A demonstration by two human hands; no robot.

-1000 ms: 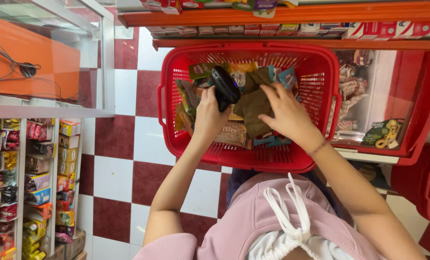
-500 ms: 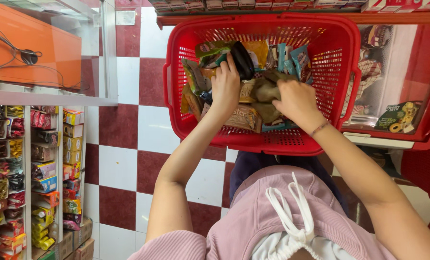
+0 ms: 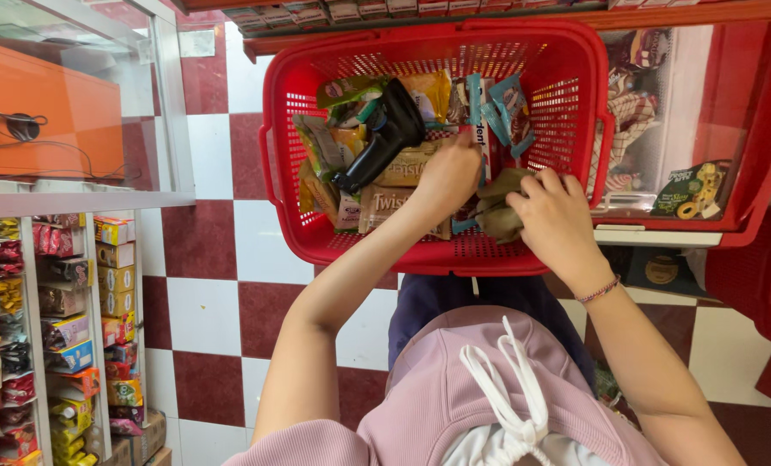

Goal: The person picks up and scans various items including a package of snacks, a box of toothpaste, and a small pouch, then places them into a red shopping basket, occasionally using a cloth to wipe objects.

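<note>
Olive-brown packet, centre right of frame inside red basket: right hand curled, grasping it. Left hand grips a long slim pack; black scanner lies just beside. Snack packs crowd basket; little room. Checkered floor below.

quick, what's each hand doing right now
Left hand: down among the snack packets in the red basket; grip cannot be told.
Right hand: closed on an olive-brown packet.
</note>
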